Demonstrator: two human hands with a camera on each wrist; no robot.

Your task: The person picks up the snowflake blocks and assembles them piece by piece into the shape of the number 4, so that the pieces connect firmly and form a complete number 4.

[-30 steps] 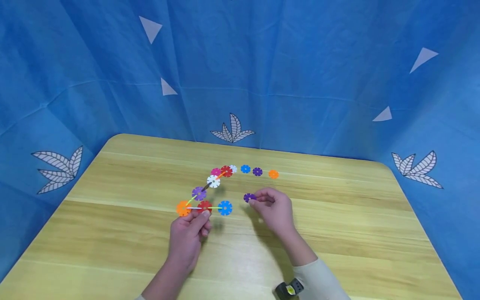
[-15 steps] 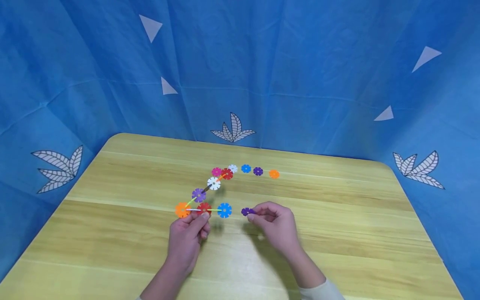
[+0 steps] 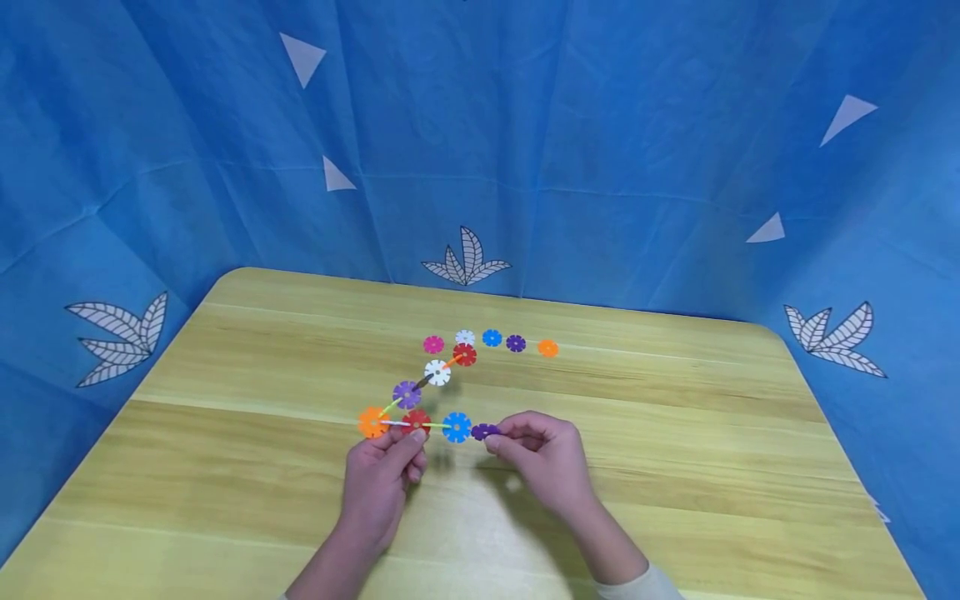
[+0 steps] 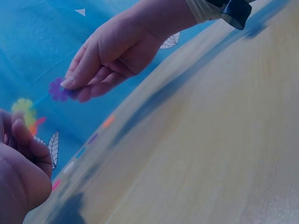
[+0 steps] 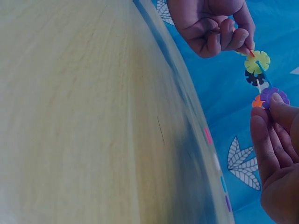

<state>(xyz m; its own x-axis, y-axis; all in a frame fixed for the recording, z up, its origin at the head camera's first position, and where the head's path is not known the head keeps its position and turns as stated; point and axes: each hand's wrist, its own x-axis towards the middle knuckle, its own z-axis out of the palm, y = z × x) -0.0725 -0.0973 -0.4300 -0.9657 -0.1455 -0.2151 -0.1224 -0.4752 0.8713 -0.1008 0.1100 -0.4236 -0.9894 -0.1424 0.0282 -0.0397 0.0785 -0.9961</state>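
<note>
My left hand [image 3: 382, 483] pinches a red notched disc [image 3: 416, 424] in a joined chain of discs held above the table. From the orange disc [image 3: 373, 422] at its left corner, one arm runs back through a light purple disc [image 3: 407, 394] and a white disc [image 3: 438, 372] to another red disc [image 3: 465, 355]. The other arm ends at a blue disc [image 3: 457, 427]. My right hand [image 3: 551, 467] pinches a dark purple disc [image 3: 485, 432], tilted, at the blue disc's right edge; whether they interlock I cannot tell. In the right wrist view that purple disc [image 5: 274, 98] overlaps the chain.
On the wooden table [image 3: 675, 467], loose discs lie in a row behind the chain: pink [image 3: 433, 344], white [image 3: 465, 337], blue [image 3: 492, 337], purple [image 3: 515, 343] and orange [image 3: 548, 348]. A blue curtain [image 3: 600, 167] hangs beyond the far edge.
My right hand has come nearer and lower in the head view, bringing the dark purple disc to the blue one. The chain and my left hand have shifted slightly right.
</note>
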